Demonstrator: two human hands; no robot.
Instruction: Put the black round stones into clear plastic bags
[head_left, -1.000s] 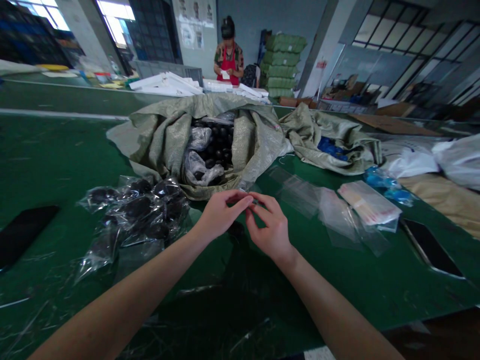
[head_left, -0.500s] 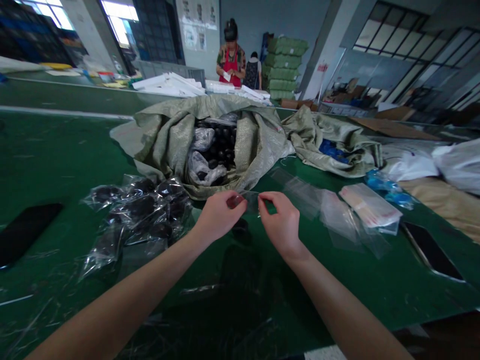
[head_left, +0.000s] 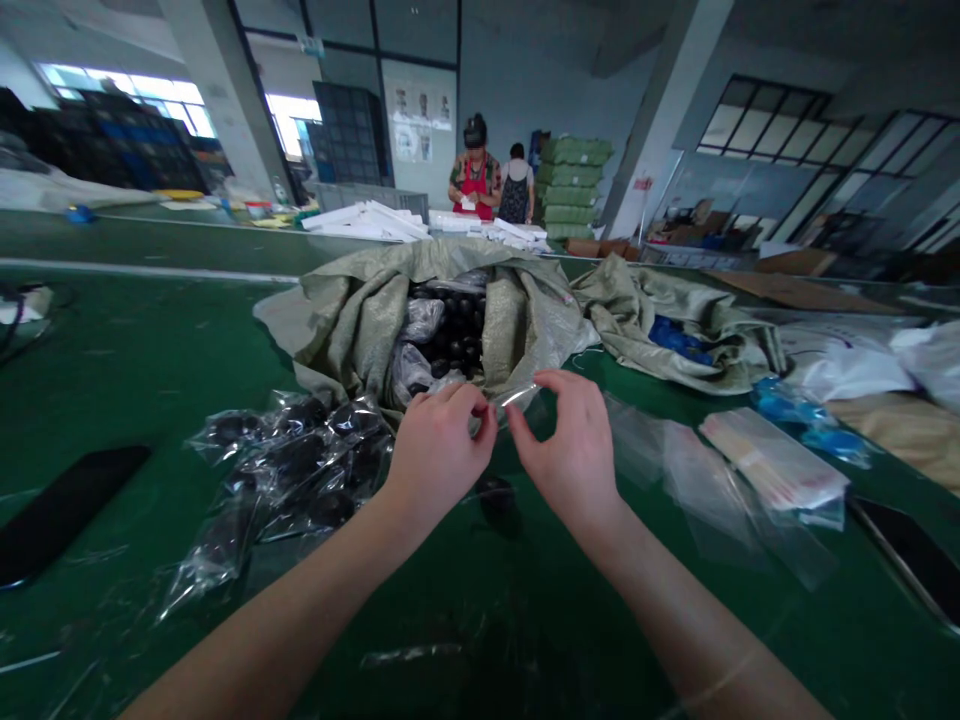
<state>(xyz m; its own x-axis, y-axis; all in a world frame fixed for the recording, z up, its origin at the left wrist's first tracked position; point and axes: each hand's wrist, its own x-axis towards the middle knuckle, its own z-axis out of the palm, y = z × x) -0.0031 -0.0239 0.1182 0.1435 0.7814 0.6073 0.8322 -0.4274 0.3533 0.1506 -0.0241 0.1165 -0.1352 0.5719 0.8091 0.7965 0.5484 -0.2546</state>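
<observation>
My left hand (head_left: 441, 445) pinches one end of the top edge of a clear plastic bag (head_left: 519, 397). My right hand (head_left: 576, 455) has thumb and forefinger at the other end of that edge, curved with a gap between them. Below the hands shows a dark rounded piece (head_left: 496, 494); whether it is inside the bag or on the table behind it, I cannot tell. Left of my left hand lies a pile of dark pieces in clear bags (head_left: 289, 455). Flat clear bags (head_left: 776, 460) are stacked and spread to the right of my right hand.
An open woven sack (head_left: 341, 325) of black rounded pieces (head_left: 455, 340) stands behind my hands. Another sack (head_left: 720, 365) holds blue items. Phones lie left (head_left: 71, 510) and right (head_left: 911, 555) on the green table (head_left: 187, 350). Two people (head_left: 474, 185) stand beyond the table.
The view has tilted up, so things sit lower in the picture. My right thumb and forefinger have spread further apart at the bag's edge, while my left hand keeps its pinch.
</observation>
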